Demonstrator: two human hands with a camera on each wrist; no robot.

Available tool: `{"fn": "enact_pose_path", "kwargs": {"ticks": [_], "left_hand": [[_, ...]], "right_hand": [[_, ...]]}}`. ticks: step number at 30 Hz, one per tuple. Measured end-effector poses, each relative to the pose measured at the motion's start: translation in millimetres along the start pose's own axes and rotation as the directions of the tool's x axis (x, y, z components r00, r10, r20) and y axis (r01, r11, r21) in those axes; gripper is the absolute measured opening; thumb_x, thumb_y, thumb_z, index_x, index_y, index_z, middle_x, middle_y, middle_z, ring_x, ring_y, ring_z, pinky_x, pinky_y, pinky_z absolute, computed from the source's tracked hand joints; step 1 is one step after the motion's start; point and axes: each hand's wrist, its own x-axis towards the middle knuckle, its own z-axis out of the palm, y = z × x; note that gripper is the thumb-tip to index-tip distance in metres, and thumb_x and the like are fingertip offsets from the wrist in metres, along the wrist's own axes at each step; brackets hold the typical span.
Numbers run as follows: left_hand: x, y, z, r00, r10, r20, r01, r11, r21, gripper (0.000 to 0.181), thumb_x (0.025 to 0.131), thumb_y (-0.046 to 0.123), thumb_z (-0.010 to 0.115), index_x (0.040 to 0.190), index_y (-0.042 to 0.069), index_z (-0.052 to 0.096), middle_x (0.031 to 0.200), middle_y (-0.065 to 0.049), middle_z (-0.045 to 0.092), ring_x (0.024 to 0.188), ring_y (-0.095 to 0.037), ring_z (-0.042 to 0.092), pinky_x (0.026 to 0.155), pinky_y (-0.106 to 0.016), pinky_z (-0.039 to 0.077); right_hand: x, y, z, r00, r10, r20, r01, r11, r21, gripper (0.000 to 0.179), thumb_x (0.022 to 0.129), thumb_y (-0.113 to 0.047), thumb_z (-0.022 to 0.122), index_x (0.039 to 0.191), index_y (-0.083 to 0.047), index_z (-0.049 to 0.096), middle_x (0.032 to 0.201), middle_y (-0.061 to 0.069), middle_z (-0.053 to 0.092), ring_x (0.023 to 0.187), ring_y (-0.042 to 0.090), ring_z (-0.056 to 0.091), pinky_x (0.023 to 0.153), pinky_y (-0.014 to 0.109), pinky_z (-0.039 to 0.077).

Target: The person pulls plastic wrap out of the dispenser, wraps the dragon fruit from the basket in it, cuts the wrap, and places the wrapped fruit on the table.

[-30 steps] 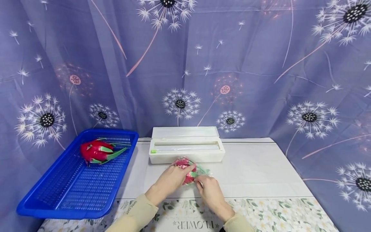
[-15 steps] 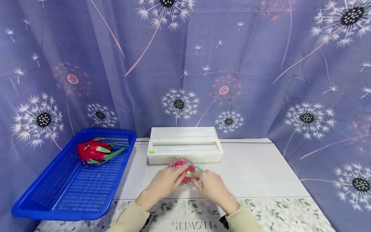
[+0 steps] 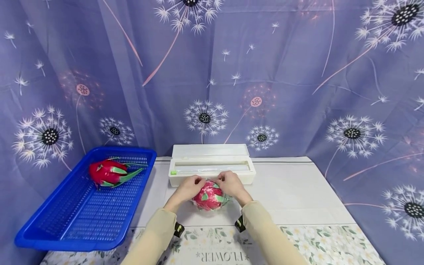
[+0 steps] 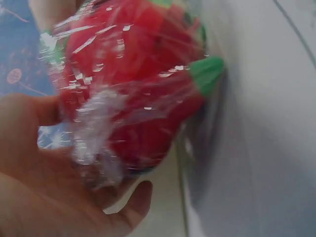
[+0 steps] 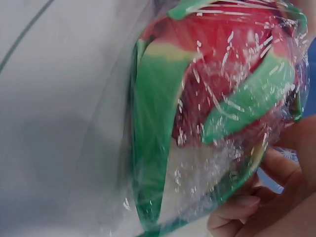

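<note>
A red dragon fruit with green scales [image 3: 208, 197], wrapped in clear cling film [image 5: 212, 168], rests on the white table cover in front of a white box. My left hand [image 3: 190, 187] is at its far left side; in the left wrist view the thumb and fingers [image 4: 44, 108] are curled at the bunched film on the fruit's end. On the far right side, my right hand [image 3: 230, 183] pinches the film, its fingers [image 5: 237, 207] bent behind the green scales. Some fingertips are hidden behind the fruit.
The white cling film box [image 3: 212, 180] stands with its lid [image 3: 210, 151] raised, a film roll [image 3: 212, 169] inside. At the left, a blue basket [image 3: 124, 221] holds another dragon fruit [image 3: 107, 173]. A purple curtain [image 3: 281, 81] hangs behind the table.
Both hands have moved from over the front of the wrapped dragon fruit to its far side, near the box. More of the fruit now shows. The basket and box stay put.
</note>
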Motion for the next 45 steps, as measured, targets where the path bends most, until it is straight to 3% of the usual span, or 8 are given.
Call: {"fn": "enact_pose_path", "kwargs": {"ticks": [6, 11, 15, 21, 29, 33, 38, 45], "left_hand": [[-9.8, -7.6, 6.5, 0.995, 0.0, 0.095, 0.016, 0.985, -0.172, 0.061, 0.095, 0.049, 0.058, 0.138, 0.006, 0.05, 0.133, -0.016, 0.054, 0.121, -0.035, 0.052, 0.099, -0.054, 0.041], [-14.6, -2.5, 12.0, 0.993, 0.028, 0.116, -0.008, 0.986, -0.168, 0.071, 0.097, 0.051, 0.053, 0.149, 0.006, 0.034, 0.144, -0.021, 0.044, 0.129, -0.04, 0.044, 0.103, -0.057, 0.036], [-16.4, -1.4, 13.4, 0.994, 0.013, 0.106, 0.002, 0.99, -0.141, 0.074, 0.098, 0.052, 0.05, 0.152, 0.006, 0.03, 0.149, -0.023, 0.037, 0.134, -0.042, 0.037, 0.105, -0.059, 0.032], [-17.2, -5.6, 13.1, 0.995, 0.027, 0.099, -0.014, 0.992, -0.128, 0.071, 0.099, 0.052, 0.049, 0.153, 0.01, 0.031, 0.151, -0.022, 0.035, 0.136, -0.042, 0.035, 0.106, -0.06, 0.03], [-11.5, -7.1, 11.1, 0.989, 0.1, 0.112, -0.085, 0.988, -0.129, 0.055, 0.102, 0.043, 0.047, 0.148, 0.012, 0.042, 0.147, -0.016, 0.043, 0.133, -0.039, 0.04, 0.106, -0.059, 0.031], [-8.5, -1.2, 8.0, 0.987, 0.131, 0.094, -0.124, 0.989, -0.082, 0.046, 0.103, 0.037, 0.049, 0.14, 0.011, 0.053, 0.141, -0.012, 0.052, 0.13, -0.036, 0.045, 0.104, -0.057, 0.034], [-3.9, 2.3, 5.1, 0.988, 0.149, 0.049, -0.148, 0.989, -0.02, 0.036, 0.102, 0.029, 0.052, 0.133, 0.011, 0.06, 0.128, -0.013, 0.059, 0.12, -0.033, 0.053, 0.099, -0.054, 0.041], [7.7, -5.0, 13.4, 0.962, 0.267, 0.065, -0.263, 0.963, -0.061, 0.028, 0.103, 0.015, 0.049, 0.125, 0.009, 0.065, 0.126, -0.01, 0.061, 0.122, -0.03, 0.053, 0.102, -0.048, 0.04]], "right_hand": [[-8.2, 3, 8, 0.985, -0.115, -0.125, 0.114, 0.993, -0.021, 0.013, 0.092, -0.005, 0.061, 0.082, -0.008, 0.067, 0.075, -0.002, 0.06, 0.067, 0.013, 0.054, 0.065, 0.033, 0.048], [-15.2, 4, 7, 0.956, -0.2, -0.213, 0.195, 0.98, -0.045, 0.009, 0.091, -0.003, 0.062, 0.085, -0.006, 0.067, 0.08, 0.001, 0.06, 0.072, 0.016, 0.056, 0.07, 0.037, 0.049], [-18.6, 3, 6, 0.938, -0.264, -0.224, 0.246, 0.963, -0.106, 0.006, 0.091, -0.004, 0.064, 0.087, -0.007, 0.067, 0.083, 0.001, 0.06, 0.075, 0.018, 0.057, 0.072, 0.039, 0.049], [-21.7, 5, 9, 0.925, -0.316, -0.21, 0.286, 0.945, -0.158, 0.007, 0.093, -0.008, 0.064, 0.087, -0.012, 0.065, 0.084, -0.004, 0.056, 0.074, 0.013, 0.055, 0.071, 0.035, 0.049], [-24.0, 10, 7, 0.929, -0.339, -0.147, 0.329, 0.94, -0.088, 0.01, 0.095, -0.008, 0.063, 0.088, -0.015, 0.063, 0.081, -0.01, 0.051, 0.071, 0.008, 0.049, 0.068, 0.03, 0.046], [-23.7, 13, 3, 0.928, -0.354, -0.115, 0.347, 0.935, -0.076, 0.012, 0.095, -0.007, 0.063, 0.086, -0.016, 0.062, 0.081, -0.009, 0.052, 0.072, 0.008, 0.05, 0.067, 0.029, 0.046], [-21.6, 16, 2, 0.919, -0.37, -0.136, 0.366, 0.929, -0.048, 0.009, 0.094, -0.003, 0.063, 0.087, -0.01, 0.063, 0.083, -0.005, 0.056, 0.074, 0.009, 0.053, 0.069, 0.029, 0.049], [-24.7, 15, -1, 0.913, -0.385, -0.14, 0.381, 0.923, -0.055, 0.012, 0.093, -0.004, 0.064, 0.084, -0.012, 0.063, 0.083, -0.006, 0.057, 0.074, 0.009, 0.054, 0.069, 0.029, 0.05]]}}
